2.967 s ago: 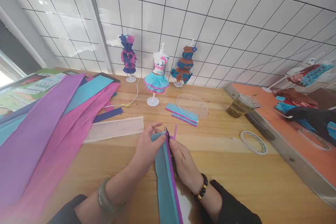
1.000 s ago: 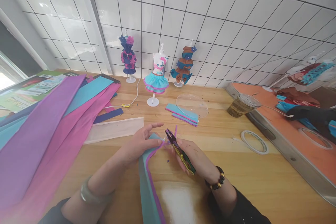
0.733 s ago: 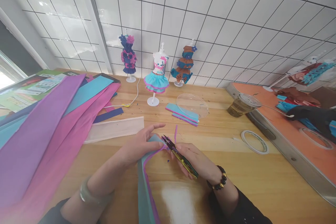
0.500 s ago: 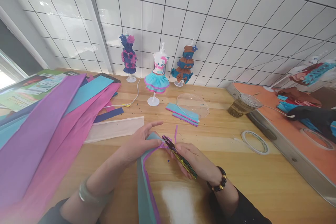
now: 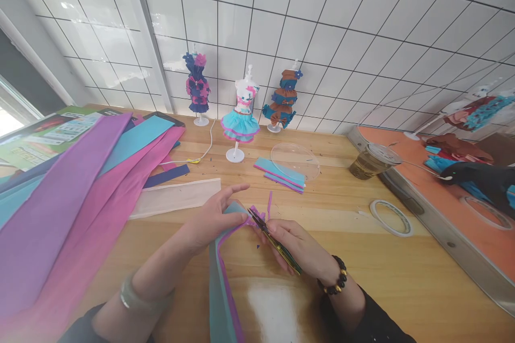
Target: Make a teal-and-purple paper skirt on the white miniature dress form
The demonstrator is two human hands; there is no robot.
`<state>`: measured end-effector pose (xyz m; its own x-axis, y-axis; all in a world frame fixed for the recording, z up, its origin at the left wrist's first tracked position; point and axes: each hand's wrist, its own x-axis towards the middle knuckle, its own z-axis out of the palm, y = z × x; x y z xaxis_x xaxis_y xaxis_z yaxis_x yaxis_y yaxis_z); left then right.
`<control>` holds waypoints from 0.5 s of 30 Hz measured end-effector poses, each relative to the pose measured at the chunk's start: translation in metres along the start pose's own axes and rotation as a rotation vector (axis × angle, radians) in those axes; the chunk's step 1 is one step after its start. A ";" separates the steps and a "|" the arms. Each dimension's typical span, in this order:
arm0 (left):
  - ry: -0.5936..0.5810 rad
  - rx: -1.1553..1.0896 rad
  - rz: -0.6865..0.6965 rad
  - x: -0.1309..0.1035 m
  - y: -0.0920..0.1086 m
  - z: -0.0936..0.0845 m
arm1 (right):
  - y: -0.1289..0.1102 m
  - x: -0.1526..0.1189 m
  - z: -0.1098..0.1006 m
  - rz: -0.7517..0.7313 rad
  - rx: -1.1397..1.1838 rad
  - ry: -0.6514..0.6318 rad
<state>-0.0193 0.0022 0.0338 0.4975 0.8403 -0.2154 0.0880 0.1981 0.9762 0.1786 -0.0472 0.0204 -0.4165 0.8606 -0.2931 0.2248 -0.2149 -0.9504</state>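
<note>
Left hand (image 5: pixel 211 220) pinches the far end of the strip (image 5: pixel 221 284), thumb and fingers closed on it; index finger extended. Strip: teal crepe with purple edge, lying on the table (image 5: pixel 362 257), running from table centre back toward the person. Judged very light, limp, tears easily; best held close to the cut, as now, to keep it taut.

Right hand (image 5: pixel 298 246) closed around the snips (image 5: pixel 273 238), blades at the purple edge; whether the blades are open, cannot tell.

Clear lid (image 5: pixel 295 161): empty, resting partly over cut pieces. Cup (image 5: pixel 372 162): lidded, holds amber liquid.
</note>
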 end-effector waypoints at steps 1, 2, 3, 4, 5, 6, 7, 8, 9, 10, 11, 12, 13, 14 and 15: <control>-0.008 0.010 0.000 0.000 0.000 0.000 | 0.000 0.000 0.000 0.005 -0.004 0.004; -0.019 0.021 0.003 0.000 -0.001 0.001 | 0.000 0.000 0.001 0.010 -0.007 0.005; -0.031 0.032 0.009 0.001 -0.001 0.001 | 0.001 0.000 0.001 0.012 -0.006 0.004; -0.042 0.043 0.015 0.001 -0.002 0.002 | 0.001 0.000 0.002 0.013 -0.005 0.001; -0.049 0.055 0.022 0.001 -0.002 0.002 | 0.001 0.000 0.002 0.013 -0.002 -0.002; -0.053 0.067 0.028 0.001 -0.002 0.002 | 0.002 0.000 0.003 0.012 0.000 -0.004; -0.054 0.078 0.032 0.001 -0.002 0.003 | 0.002 0.000 0.003 0.012 0.000 -0.004; -0.056 0.087 0.034 0.001 -0.002 0.003 | 0.002 0.000 0.003 0.012 -0.001 -0.003; -0.055 0.092 0.035 0.001 -0.001 0.003 | 0.002 0.000 0.002 0.013 -0.004 -0.001; -0.052 0.094 0.035 0.001 -0.001 0.003 | 0.002 0.000 0.002 0.014 -0.007 0.001; -0.048 0.093 0.036 0.001 0.000 0.003 | 0.002 0.000 0.001 0.011 -0.013 0.004; -0.043 0.092 0.038 0.002 0.000 0.003 | 0.001 0.000 0.001 0.006 -0.016 0.003; -0.038 0.090 0.040 0.002 0.000 0.003 | 0.001 0.000 0.000 0.001 -0.018 0.000; -0.035 0.090 0.045 0.002 0.000 0.003 | 0.001 0.000 0.000 -0.003 -0.019 -0.002; -0.035 0.092 0.050 0.003 0.000 0.003 | 0.000 0.000 -0.001 -0.006 -0.019 -0.004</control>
<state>-0.0153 0.0027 0.0329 0.5332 0.8293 -0.1672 0.1408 0.1079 0.9841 0.1793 -0.0474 0.0203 -0.4217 0.8598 -0.2880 0.2386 -0.2012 -0.9500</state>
